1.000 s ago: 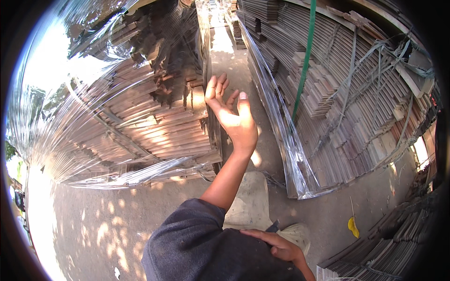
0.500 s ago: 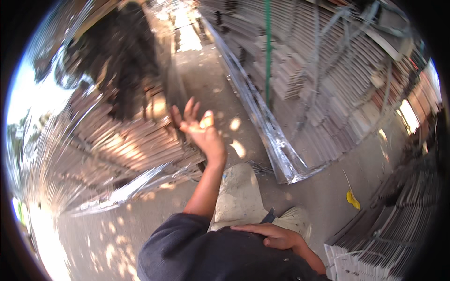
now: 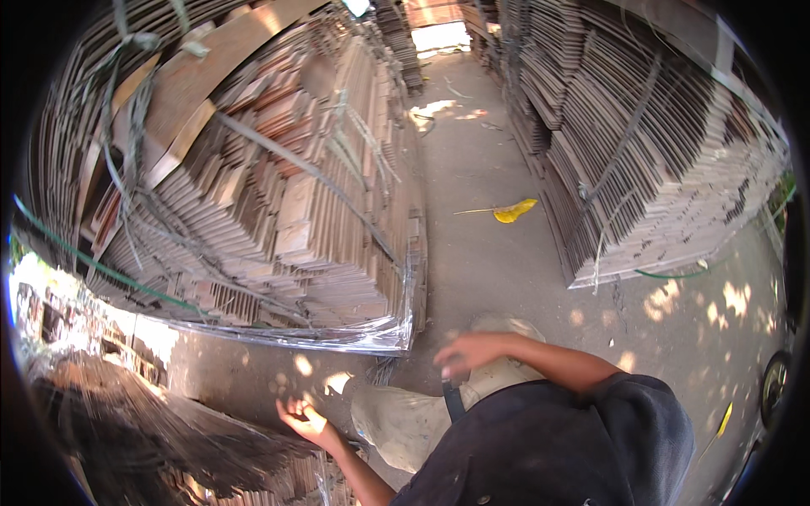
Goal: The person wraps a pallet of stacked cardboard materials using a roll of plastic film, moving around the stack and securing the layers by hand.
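Note:
My left hand (image 3: 305, 422) hangs low in the air at the lower left, palm up, with fingers loosely curled and apart and nothing in them. Close beside it are a plastic-wrapped, blurred stack (image 3: 160, 430) and my light, stained trousers (image 3: 396, 426). Reaching across my body, my right hand (image 3: 477, 348) is over my thigh, its fingers slightly bent and a little blurred; no object shows in it. Just below that hand, a dark flat strip (image 3: 453, 401) sticks out at my waist.
Tall strapped stacks of flat brown cardboard-like sheets stand ahead on the left (image 3: 287, 211) and on the right (image 3: 641, 169). Between them runs a concrete aisle (image 3: 472, 152) with a yellow leaf (image 3: 515, 211). Shiny film (image 3: 371, 340) edges the left stack's base. A wheel (image 3: 774, 388) shows at the far right.
My view has swung to the right, toward the aisle with the yellow leaf. My raised left hand is now lower, and my right hand has come off my shirt to above my thigh.

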{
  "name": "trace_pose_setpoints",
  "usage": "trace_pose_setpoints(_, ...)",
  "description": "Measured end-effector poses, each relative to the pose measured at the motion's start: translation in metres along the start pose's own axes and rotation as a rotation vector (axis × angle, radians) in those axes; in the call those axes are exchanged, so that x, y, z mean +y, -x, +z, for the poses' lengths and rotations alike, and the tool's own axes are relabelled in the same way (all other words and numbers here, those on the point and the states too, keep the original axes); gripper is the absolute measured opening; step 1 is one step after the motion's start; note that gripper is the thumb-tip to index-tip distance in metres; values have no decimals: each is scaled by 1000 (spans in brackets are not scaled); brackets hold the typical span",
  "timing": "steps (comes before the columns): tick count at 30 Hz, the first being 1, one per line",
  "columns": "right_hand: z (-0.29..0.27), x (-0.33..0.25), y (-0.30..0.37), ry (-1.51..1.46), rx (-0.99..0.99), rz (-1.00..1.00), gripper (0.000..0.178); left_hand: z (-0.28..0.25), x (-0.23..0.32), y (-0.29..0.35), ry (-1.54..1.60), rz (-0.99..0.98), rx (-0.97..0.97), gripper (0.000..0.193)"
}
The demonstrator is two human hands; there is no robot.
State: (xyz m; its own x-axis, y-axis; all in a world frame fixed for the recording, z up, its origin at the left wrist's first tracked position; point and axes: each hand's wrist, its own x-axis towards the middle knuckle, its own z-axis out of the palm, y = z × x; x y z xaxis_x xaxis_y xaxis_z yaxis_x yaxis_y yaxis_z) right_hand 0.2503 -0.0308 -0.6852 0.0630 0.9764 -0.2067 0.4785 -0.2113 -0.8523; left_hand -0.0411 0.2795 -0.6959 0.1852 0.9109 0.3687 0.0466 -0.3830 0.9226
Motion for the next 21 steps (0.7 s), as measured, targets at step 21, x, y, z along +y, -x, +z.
trace_pose_setpoints(21,58,122,43,386,49,589,69,65,-129,30,-1097,-423,-648,45)
